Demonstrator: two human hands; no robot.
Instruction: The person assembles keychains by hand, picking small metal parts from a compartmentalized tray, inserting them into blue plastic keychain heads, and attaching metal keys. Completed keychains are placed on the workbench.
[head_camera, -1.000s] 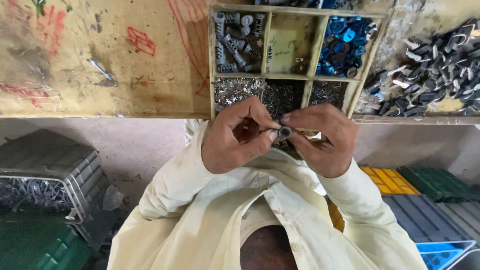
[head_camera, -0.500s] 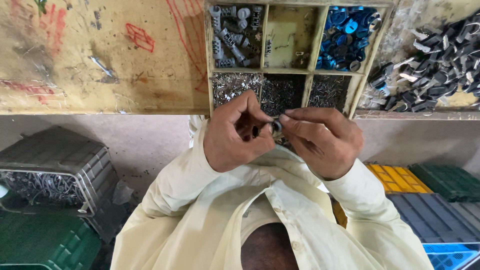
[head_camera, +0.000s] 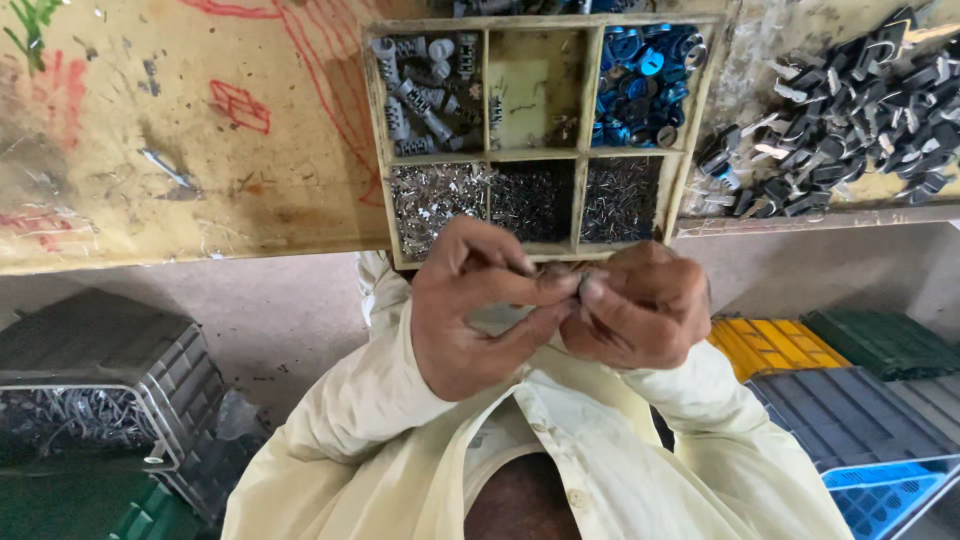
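My left hand (head_camera: 480, 310) and my right hand (head_camera: 635, 310) meet fingertip to fingertip just below the front edge of a wooden divided tray (head_camera: 378, 150). Between the pinched fingers sits a small dark metal part (head_camera: 562, 272), mostly hidden by the fingers. Both hands grip it. The tray's compartments hold grey threaded pieces (head_camera: 425, 85), blue round pieces (head_camera: 640, 80) and fine silver and dark pins (head_camera: 520, 200). One compartment is nearly bare. My cream sleeves and shirt (head_camera: 540, 450) fill the lower middle.
A worn yellow workbench (head_camera: 180, 150) with red marks carries the tray. A heap of dark metal clips (head_camera: 840, 110) lies at the right. Below are grey (head_camera: 90, 350), green, yellow (head_camera: 770, 345) and blue (head_camera: 880, 490) plastic crates; one grey crate holds metal parts.
My hands have closed tighter together around the small part and shifted slightly; the part is now more hidden between the fingertips.
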